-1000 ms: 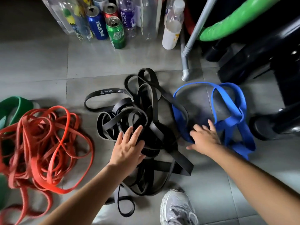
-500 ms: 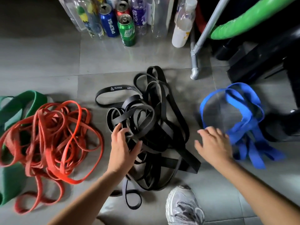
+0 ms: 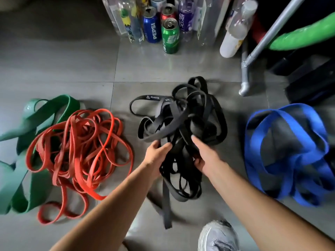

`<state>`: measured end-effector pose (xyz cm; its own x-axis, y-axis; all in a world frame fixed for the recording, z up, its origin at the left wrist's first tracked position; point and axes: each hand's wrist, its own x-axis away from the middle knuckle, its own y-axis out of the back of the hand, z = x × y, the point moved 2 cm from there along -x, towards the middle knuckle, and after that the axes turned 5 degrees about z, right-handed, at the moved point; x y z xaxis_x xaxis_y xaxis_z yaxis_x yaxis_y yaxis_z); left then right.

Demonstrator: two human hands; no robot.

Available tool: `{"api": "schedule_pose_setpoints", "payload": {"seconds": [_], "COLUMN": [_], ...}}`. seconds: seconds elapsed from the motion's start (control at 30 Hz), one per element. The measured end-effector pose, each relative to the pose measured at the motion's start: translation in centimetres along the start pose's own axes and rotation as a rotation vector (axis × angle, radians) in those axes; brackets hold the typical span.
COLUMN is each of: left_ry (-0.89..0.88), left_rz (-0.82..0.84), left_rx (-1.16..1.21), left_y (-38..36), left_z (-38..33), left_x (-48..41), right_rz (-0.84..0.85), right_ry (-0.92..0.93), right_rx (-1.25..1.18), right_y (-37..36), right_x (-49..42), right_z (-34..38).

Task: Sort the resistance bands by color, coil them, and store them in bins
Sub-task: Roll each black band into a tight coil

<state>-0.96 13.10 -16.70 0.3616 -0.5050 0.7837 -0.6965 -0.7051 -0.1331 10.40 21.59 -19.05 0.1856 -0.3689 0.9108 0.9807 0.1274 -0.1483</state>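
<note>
Here, at the far left, broad green bands (image 3: 41,115) lie slack on the grey tiled floor (image 3: 54,66), partly tucked beneath a loose tangle of thin red bands (image 3: 79,142) just to their right. A narrow strip of bare tile separates the red heap from the black bands (image 3: 181,127), which sit in the middle as a knotted pile.

The left hand (image 3: 156,154) comes in at the near left side of that pile, its fingers (image 3: 165,146) curled around several black strands. The right hand (image 3: 204,154) takes the same bundle from the other side, its thumb lying over the top and its fingers (image 3: 197,163) hooked in below. The part between the hands looks bunched up, and one black strand trails toward the camera, ending flat on the floor.

Well apart to the right, the blue bands (image 3: 286,151) lie in wide open loops.

Along the back stand clear bottles, a blue can (image 3: 152,29), a red can (image 3: 167,12), a green can (image 3: 170,36) and a white bottle (image 3: 233,37). Then come a metal leg (image 3: 244,73) and a bright green padded shape (image 3: 304,35). A grey shoe (image 3: 217,236) shows at the bottom edge.
</note>
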Motion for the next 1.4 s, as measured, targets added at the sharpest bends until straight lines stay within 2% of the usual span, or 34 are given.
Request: {"api": "schedule_pose_setpoints", "payload": {"seconds": [0.07,0.17,0.23,0.3,0.4,0.5,0.6,0.67,0.73,0.8,0.87,0.93,0.97,1.03,1.13,1.2,1.3,1.4], "left_ry": [-0.188,-0.458,-0.551,-0.514,-0.269,-0.224,-0.207,-0.39,-0.576,-0.617,-0.579,-0.596,-0.628,-0.712,-0.745,-0.803,-0.918,-0.92], "left_rz": [0.008,0.034,0.0,-0.096,-0.221,-0.255,-0.251,-0.198,-0.038,0.096,0.0,-0.176,-0.199,-0.143,-0.011,0.012,0.056,0.16], "left_rx": [-0.048,-0.112,-0.181,-0.339,-0.628,-0.685,-0.74,-0.808,-0.998,-1.289,-1.439,-1.355,-1.308,-1.246,-0.91,-0.711,-0.551,-0.38], "left_y": [-0.7,-1.7,-1.5,-0.4,1.9,3.2,2.9,1.6,-0.5,-2.2,-2.3,-1.4,-1.1,-1.1,-1.8,-2.3,-3.4,-4.3], "left_z": [-2.5,-6.1,-7.6,-8.3,-7.1,-5.6,-5.0,-5.7,-6.7,-8.1,-10.3,-13.1,-14.3,-16.6,-19.2,-20.9,-23.8,-26.0], "left_x": [-0.1,-0.2,-0.9,-2.3,-3.9,-3.9,-3.0,-1.5,-0.3,0.8,2.2,4.6,6.0,9.3,15.4,19.2,25.3,30.3], "right_rz": [-0.019,-0.114,-0.131,-0.159,-0.284,-0.325,-0.212,-0.07,0.058,0.149,0.172,0.098,0.064,0.048,0.041,-0.027,-0.155,-0.01], "right_ry": [0.17,0.447,0.561,0.522,0.48,0.582,0.655,0.661,0.652,0.698,0.791,0.878,0.901,0.859,0.685,0.664,0.803,1.06], "right_rx": [0.025,0.24,0.299,0.328,0.41,0.462,0.533,0.633,0.687,0.745,0.707,0.548,0.486,0.482,0.723,0.969,1.244,1.164], "right_y": [-0.5,-0.8,-0.9,-0.4,1.0,1.7,0.9,-0.7,-2.7,-4.4,-4.7,-3.5,-2.6,-1.1,0.0,0.3,-0.4,-2.8], "right_x": [0.2,1.0,1.2,0.4,-0.9,-0.6,0.4,1.8,4.0,6.9,10.1,13.4,15.0,17.8,21.2,23.5,27.7,32.9], "right_z": [2.1,6.3,9.0,10.9,11.6,11.2,11.4,11.3,10.7,10.5,11.5,13.4,14.3,15.3,14.8,14.5,14.9,15.4]}}
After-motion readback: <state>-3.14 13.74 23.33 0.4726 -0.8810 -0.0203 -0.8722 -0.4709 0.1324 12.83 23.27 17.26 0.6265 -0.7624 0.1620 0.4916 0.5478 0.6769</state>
